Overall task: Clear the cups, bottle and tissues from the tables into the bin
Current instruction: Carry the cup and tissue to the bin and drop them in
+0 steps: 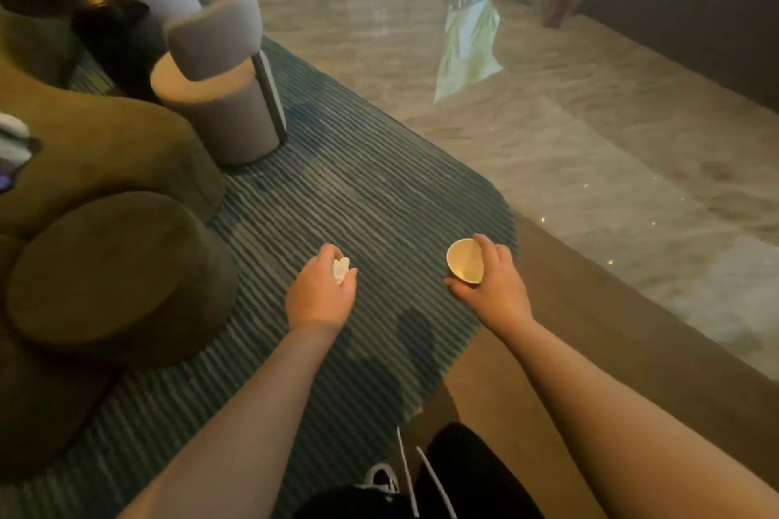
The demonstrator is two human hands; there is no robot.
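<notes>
Both hands are extended over the ribbed rug (358,190). Left hand (320,295) is clenched around a crumpled white tissue (340,269); right hand (491,287) grips a paper cup (465,261) (mouth tilted toward the camera). Beyond: olive pouf (114,270), grey chair (223,67).

I see a dim, warm-lit room, soft and slightly blurred throughout; the glossy floor (590,147) carries a bright reflection, and edges bow.

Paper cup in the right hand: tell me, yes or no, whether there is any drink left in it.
No: the paper cup tilts its open mouth toward the camera in the right hand, and its pale inside looks empty.
</notes>
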